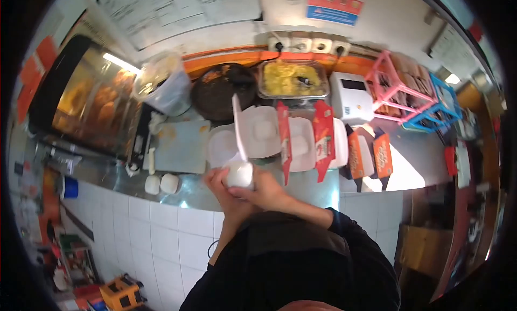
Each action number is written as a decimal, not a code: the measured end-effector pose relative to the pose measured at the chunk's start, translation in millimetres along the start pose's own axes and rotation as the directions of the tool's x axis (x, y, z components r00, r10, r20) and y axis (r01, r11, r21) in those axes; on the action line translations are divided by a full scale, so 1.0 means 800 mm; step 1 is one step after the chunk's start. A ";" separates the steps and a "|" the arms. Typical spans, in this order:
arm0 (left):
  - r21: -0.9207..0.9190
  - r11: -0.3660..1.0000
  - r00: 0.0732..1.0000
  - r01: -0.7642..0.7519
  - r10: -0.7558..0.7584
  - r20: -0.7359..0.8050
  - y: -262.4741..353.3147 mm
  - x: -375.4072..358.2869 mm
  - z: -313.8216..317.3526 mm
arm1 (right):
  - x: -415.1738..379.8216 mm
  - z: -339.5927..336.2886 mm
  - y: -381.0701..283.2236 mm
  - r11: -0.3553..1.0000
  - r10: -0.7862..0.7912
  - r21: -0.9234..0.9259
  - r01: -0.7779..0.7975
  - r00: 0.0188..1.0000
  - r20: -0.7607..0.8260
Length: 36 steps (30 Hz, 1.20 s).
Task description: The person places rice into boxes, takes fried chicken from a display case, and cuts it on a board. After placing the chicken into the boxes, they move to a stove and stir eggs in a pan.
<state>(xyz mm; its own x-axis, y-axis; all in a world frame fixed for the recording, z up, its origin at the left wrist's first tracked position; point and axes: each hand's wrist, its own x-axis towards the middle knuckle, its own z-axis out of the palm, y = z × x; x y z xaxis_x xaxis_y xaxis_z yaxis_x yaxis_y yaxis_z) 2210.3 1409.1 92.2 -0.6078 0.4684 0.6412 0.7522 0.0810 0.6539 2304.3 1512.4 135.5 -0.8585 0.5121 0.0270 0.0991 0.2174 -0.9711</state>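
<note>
Both my hands are wrapped round a white rounded thing (240,174) near the counter's front edge. My left hand (219,189) is on its left side, and my right hand (265,189) is on its right. Just beyond them stand a white open container (260,132) with its lid raised and another white container (222,145). To the right, a white container (299,145) sits between red printed cardboard flaps (325,138). Two small white lumps (161,184) lie at the front edge on the left.
A cutting board (179,146), a glass-fronted warmer (89,98) and a plastic tub (163,84) are at the left. Behind stand a dark round pan (218,98) and a tray of yellow food (291,78). Orange-black boxes (383,159) and pink and blue racks (401,90) are at the right.
</note>
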 end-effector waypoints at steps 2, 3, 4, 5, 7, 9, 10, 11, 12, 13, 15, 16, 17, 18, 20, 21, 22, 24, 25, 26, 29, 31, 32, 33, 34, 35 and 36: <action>-0.333 0.930 0.983 0.157 -0.112 0.148 0.006 0.011 -0.018 | -0.013 -0.046 -0.018 0.996 0.011 -0.083 -0.026 0.984 -0.178; -0.470 0.848 0.962 0.246 -0.155 0.225 -0.003 0.015 -0.033 | -0.021 -0.082 -0.013 0.975 -0.112 -0.220 0.038 0.934 -0.338; -0.188 0.949 0.965 0.253 -0.235 0.115 -0.032 0.019 -0.049 | -0.029 -0.124 -0.020 0.969 -0.132 -0.246 0.014 0.872 -0.471; 0.115 0.953 0.960 0.279 -0.278 -0.022 -0.078 0.021 -0.068 | -0.036 -0.168 -0.031 0.885 -0.120 -0.436 -0.166 0.822 -0.557; 0.647 0.721 0.967 0.248 -0.224 -0.121 -0.201 0.005 -0.120 | -0.032 -0.242 0.000 0.657 -0.112 -0.639 -0.400 0.787 -0.607; 0.664 0.618 0.844 0.421 -0.534 -0.038 -0.299 -0.012 -0.165 | -0.012 -0.302 0.049 0.442 -0.002 -0.736 -0.512 0.820 -0.572; 0.604 0.663 0.869 0.442 -0.484 -0.105 -0.354 -0.039 -0.173 | 0.001 -0.319 0.075 0.402 0.063 -0.760 -0.510 0.844 -0.533; 0.727 0.533 0.837 0.433 -0.538 -0.105 -0.414 -0.062 -0.178 | 0.008 -0.323 0.095 0.404 0.108 -0.769 -0.496 0.860 -0.498; 0.705 0.599 0.856 0.380 -0.516 -0.023 -0.391 -0.051 -0.182 | 0.005 -0.319 0.106 0.445 0.126 -0.756 -0.480 0.869 -0.478; 0.716 0.556 0.843 0.423 -0.531 -0.086 -0.379 -0.042 -0.176 | -0.009 -0.310 0.109 0.506 0.131 -0.725 -0.467 0.873 -0.471; 0.708 0.414 0.735 0.572 -0.641 -0.219 -0.336 -0.017 -0.166 | -0.036 -0.275 0.104 0.676 0.108 -0.613 -0.410 0.877 -0.468; 0.711 0.386 0.722 0.587 -0.647 -0.245 -0.338 -0.011 -0.162 | -0.046 -0.255 0.096 0.754 0.090 -0.543 -0.369 0.877 -0.472; 0.718 0.359 0.709 0.596 -0.655 -0.261 -0.341 -0.011 -0.158 | -0.051 -0.232 0.088 0.820 0.074 -0.472 -0.325 0.877 -0.474; 0.726 0.332 0.695 0.602 -0.666 -0.271 -0.342 -0.011 -0.154 | -0.052 -0.217 0.080 0.866 0.062 -0.411 -0.286 0.876 -0.478; 0.600 0.454 0.680 0.659 -0.701 -0.215 -0.340 -0.015 -0.155 | -0.042 -0.204 0.060 0.912 0.037 -0.335 -0.238 0.860 -0.509; 0.598 0.503 0.720 0.624 -0.667 -0.190 -0.330 -0.018 -0.153 | -0.032 -0.206 0.056 0.914 0.014 -0.331 -0.234 0.834 -0.552; 0.595 0.549 0.757 0.587 -0.632 -0.164 -0.318 -0.026 -0.151 | -0.024 -0.208 0.046 0.909 -0.030 -0.348 -0.230 0.796 -0.605; 0.459 0.746 0.876 0.482 -0.424 -0.230 -0.222 -0.019 -0.128 | -0.008 -0.223 0.068 0.733 -0.350 -0.602 -0.318 0.583 -0.733; 0.400 0.827 0.918 0.395 -0.346 -0.193 -0.198 -0.020 -0.120 | -0.012 -0.187 0.044 0.726 -0.495 -0.652 -0.218 0.492 -0.716; 0.305 0.906 0.955 0.292 -0.259 -0.145 -0.159 -0.013 -0.106 | -0.021 -0.141 0.025 0.815 -0.419 -0.578 -0.043 0.645 -0.639; -0.090 0.992 0.994 -0.090 0.084 -0.073 -0.042 0.010 -0.057 | -0.035 -0.016 -0.024 0.975 -0.219 -0.012 0.223 0.945 -0.243; -0.092 0.945 0.948 -0.315 0.318 0.024 0.021 0.030 -0.040 | -0.028 0.004 -0.032 0.963 -0.129 0.231 0.136 0.991 -0.045; -0.146 0.966 0.966 -0.211 0.229 0.119 0.043 0.034 -0.041 | -0.026 -0.005 -0.032 0.970 -0.115 0.216 0.112 0.993 0.000; -0.181 0.967 0.978 -0.179 0.196 0.077 0.037 0.042 -0.052 | -0.024 -0.027 -0.045 0.980 -0.116 0.166 0.109 0.993 0.033; -0.078 0.983 0.986 -0.164 0.162 -0.034 0.003 0.058 -0.067 | -0.030 -0.047 -0.048 0.980 -0.070 0.189 0.069 0.998 0.002; 0.130 0.988 0.981 -0.081 0.102 -0.164 -0.060 0.062 -0.108 | -0.038 -0.070 -0.038 0.972 -0.071 0.217 0.090 0.993 -0.093; 0.300 0.952 0.966 0.061 0.020 -0.258 -0.135 0.065 -0.146 | -0.055 -0.100 -0.031 0.969 -0.060 0.221 0.108 0.974 -0.217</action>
<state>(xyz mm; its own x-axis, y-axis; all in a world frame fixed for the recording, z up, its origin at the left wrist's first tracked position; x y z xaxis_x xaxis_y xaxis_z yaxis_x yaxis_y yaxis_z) 2068.0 1321.6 102.1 -0.6380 0.2272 0.7357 0.7555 0.3695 0.5411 2379.8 1551.4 177.2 -0.7335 0.6661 0.1356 -0.1082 0.0825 -0.9907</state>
